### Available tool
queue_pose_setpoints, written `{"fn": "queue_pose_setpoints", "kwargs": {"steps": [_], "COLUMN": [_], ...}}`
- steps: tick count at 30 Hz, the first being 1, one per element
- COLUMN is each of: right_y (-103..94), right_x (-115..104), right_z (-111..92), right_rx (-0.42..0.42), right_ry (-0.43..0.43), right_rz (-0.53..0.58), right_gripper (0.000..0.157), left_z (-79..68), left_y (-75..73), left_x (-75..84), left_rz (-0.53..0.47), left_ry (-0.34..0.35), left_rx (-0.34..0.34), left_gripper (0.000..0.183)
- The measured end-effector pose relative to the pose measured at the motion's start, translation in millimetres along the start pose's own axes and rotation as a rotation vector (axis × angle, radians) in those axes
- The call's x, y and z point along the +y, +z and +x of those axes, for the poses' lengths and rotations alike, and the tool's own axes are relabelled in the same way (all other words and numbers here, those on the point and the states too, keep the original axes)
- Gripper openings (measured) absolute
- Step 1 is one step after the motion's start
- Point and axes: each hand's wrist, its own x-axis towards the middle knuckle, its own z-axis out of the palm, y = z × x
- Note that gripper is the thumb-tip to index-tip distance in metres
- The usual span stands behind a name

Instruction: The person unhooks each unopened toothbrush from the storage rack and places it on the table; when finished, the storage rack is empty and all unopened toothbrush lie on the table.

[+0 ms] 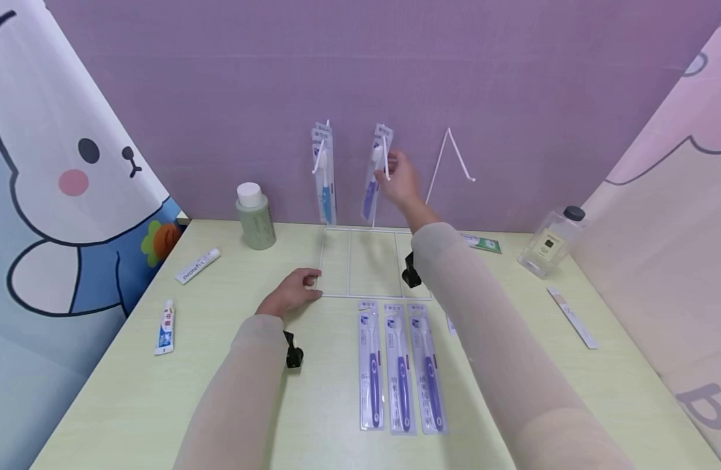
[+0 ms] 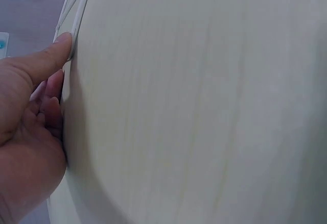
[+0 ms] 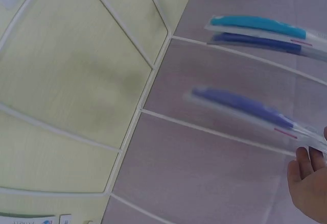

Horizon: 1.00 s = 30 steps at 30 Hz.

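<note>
Toothbrushes [image 1: 326,202] already hang on the left hook [image 1: 318,156]; the right hand [image 1: 401,179] pinches a purple toothbrush [image 1: 368,196] at the middle hook [image 1: 386,158], the left hand [image 1: 291,290] grips the rack [image 1: 349,261], three packs [image 1: 402,372] lie unhung, right hook [image 1: 460,155] bare

Wears a long left sleeve [image 1: 237,391] and a long right sleeve [image 1: 495,346], matched in plain pale beige with a slight pinkish cast; shows smooth, close-lying fabric with soft folds (broadest across the right forearm); ends at each wrist in a simple, unpatterned edge; leaves the left hand [image 1: 292,288] and the right hand [image 1: 400,181] bare from there; carries a compact black left wrist unit [image 1: 293,352] and a similar black right wrist unit [image 1: 412,271], both angular in outline; projects each from the wrist beside the sleeve end.
</note>
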Motion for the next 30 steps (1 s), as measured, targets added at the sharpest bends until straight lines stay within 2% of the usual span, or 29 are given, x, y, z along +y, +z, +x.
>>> {"fn": "queue_pose_setpoints", "kwargs": {"steps": [6, 9, 15, 21, 24, 28, 30], "right_y": [5.3, 4.4, -5.1, -25.5, -33.3, -36.9, -34.9], "right_x": [-5.3, -8.0, -9.8, -14.4, -13.5, -9.0, -4.2], "right_z": [-7.6, -9.4, -11.3, -26.3, -36.0, -56.2, -68.9], "right_rx": [0.028, 0.051, 0.048, 0.071, 0.044, -0.059, -0.116], "right_ry": [-0.047, -0.061, 0.035, 0.117, 0.148, 0.198, 0.219], "right_rz": [-0.05, -0.04, 0.105, 0.144, 0.229, 0.365, 0.385], "right_gripper": [0.035, 0.031, 0.034, 0.037, 0.04, 0.044, 0.045], "left_z": [-0.1, -0.8, 0.3, 0.0, -0.1, 0.1, 0.5], "left_y": [1.7, 0.7, -1.2, -2.4, -2.9, -3.5, -3.5], "left_x": [1.1, 3.1, 3.2, 5.4, 6.0, 4.1, 3.4], "left_rz": [0.001, 0.007, 0.025, 0.01, 0.004, 0.004, 0.007], "left_ry": [-0.013, -0.017, -0.001, -0.008, -0.017, -0.017, -0.018], "left_rx": [-0.013, -0.006, -0.004, -0.01, -0.004, -0.004, -0.008], "left_gripper": [0.05, 0.05, 0.051, 0.051, 0.051, 0.051, 0.051]}}
